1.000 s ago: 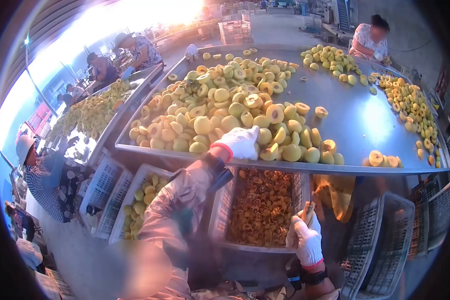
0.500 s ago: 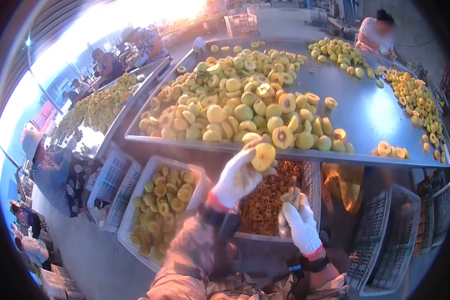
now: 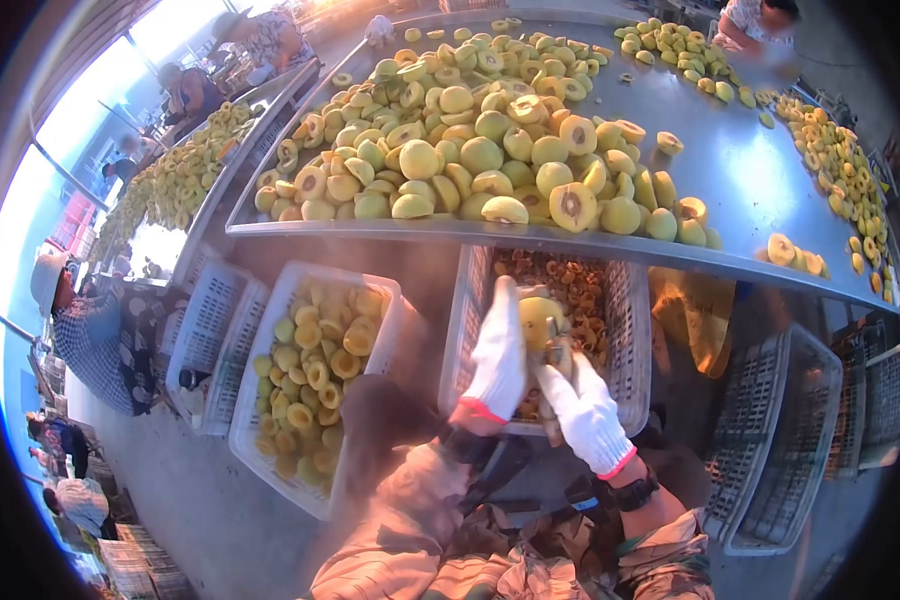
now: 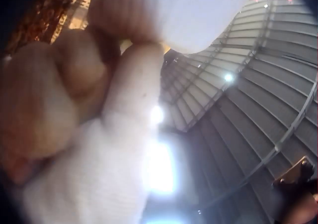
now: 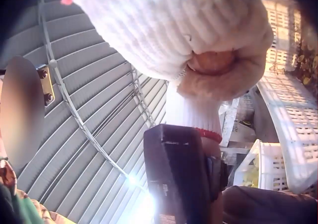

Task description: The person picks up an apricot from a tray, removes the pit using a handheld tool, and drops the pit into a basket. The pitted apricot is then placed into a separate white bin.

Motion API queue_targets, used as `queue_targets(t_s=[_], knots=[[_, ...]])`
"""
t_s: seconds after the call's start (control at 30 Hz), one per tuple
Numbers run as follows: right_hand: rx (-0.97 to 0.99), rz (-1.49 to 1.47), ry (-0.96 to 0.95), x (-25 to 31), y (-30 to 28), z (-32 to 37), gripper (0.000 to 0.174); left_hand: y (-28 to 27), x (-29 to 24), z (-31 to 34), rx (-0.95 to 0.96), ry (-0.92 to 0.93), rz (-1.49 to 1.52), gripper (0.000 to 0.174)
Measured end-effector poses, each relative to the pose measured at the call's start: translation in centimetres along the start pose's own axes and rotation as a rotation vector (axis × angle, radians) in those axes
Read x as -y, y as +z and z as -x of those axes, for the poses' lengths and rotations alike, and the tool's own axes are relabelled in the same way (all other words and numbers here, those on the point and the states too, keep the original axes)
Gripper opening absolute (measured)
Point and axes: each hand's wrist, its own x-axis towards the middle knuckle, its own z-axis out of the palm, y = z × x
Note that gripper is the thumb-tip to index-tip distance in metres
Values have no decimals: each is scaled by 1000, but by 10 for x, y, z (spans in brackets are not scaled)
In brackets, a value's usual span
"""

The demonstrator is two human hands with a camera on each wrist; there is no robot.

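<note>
In the head view my gloved left hand point(image 3: 500, 360) holds a yellow peach half point(image 3: 540, 315) above a crate of brown pit scraps. My gloved right hand point(image 3: 582, 405) meets it from the right and grips a small wooden-handled tool point(image 3: 555, 348), its upper end at the fruit. From the right wrist, the handle's round wooden end point(image 5: 216, 62) shows inside the curled fingers. Gloved fingers point(image 4: 131, 85) fill much of the left wrist view and hide the fruit's cut. Above both hands, a metal table point(image 3: 670, 245) bears a heap of halved peaches point(image 3: 450, 150).
The scrap crate point(image 3: 625, 340) stands under the hands, with a crate of peach halves point(image 3: 245, 420) to its left. Dark crates point(image 3: 770, 440) and a yellow sack point(image 3: 695, 315) are on the right. Other people point(image 3: 100, 330) work at the left and far right.
My left hand has gone from the heap down to the right hand, bringing a peach half. The right hand has moved slightly up and left to meet it. The head view has tilted down.
</note>
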Motion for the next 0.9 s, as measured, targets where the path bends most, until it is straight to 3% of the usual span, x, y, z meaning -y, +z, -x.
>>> queue_targets(t_s=[0.03, 0.07, 0.1, 0.13, 0.23, 0.27, 0.33, 0.4, 0.47, 0.5, 0.53, 0.7, 0.8, 0.83, 0.9], knots=[[10, -186, 12, 6, -5, 2, 23, -9, -3, 0, -32, 34, 32, 50], [21, -373, 24, 13, -11, 5, 17, -32, -19, 11, 76, 281, -370, 51], [-34, -451, 9, 15, -17, 6, 11, -53, -38, 24, 32, 612, -940, 58], [-62, -467, 37, 16, -27, 8, 13, -74, -56, 36, -117, 928, -1290, 70], [-125, -450, 28, 18, -42, 17, 12, -92, -132, 71, -646, 275, -739, 38], [-105, -468, 16, 12, -46, 18, 11, -138, -133, 58, -854, 404, -1153, 36], [-64, -477, 42, 12, -45, 19, 11, -101, -150, 48, -859, 966, -1929, 42], [-56, -462, 49, 14, -42, 18, 11, -48, -142, 9, -389, 1151, -1662, 51], [-66, -431, 44, 16, -41, 17, 11, -8, -127, -45, 24, 1122, -1611, 55], [-80, -410, 39, 16, -42, 16, 11, 15, -123, -59, 147, 990, -1653, 51], [-100, -393, 36, 16, -44, 15, 12, 27, -117, -76, 233, 1043, -1722, 42], [-123, -386, -2, 17, -53, 17, 13, 35, -123, -116, 382, 773, -2107, 33], [-117, -418, -8, 18, -50, 17, 13, 24, -134, -115, 199, 718, -1787, 30], [-103, -455, -5, 17, -48, 17, 13, 33, -144, -98, 55, 544, -1674, 35], [-21, -519, -10, 16, -42, 18, 14, 6, -134, -94, 256, 302, -776, 40]])
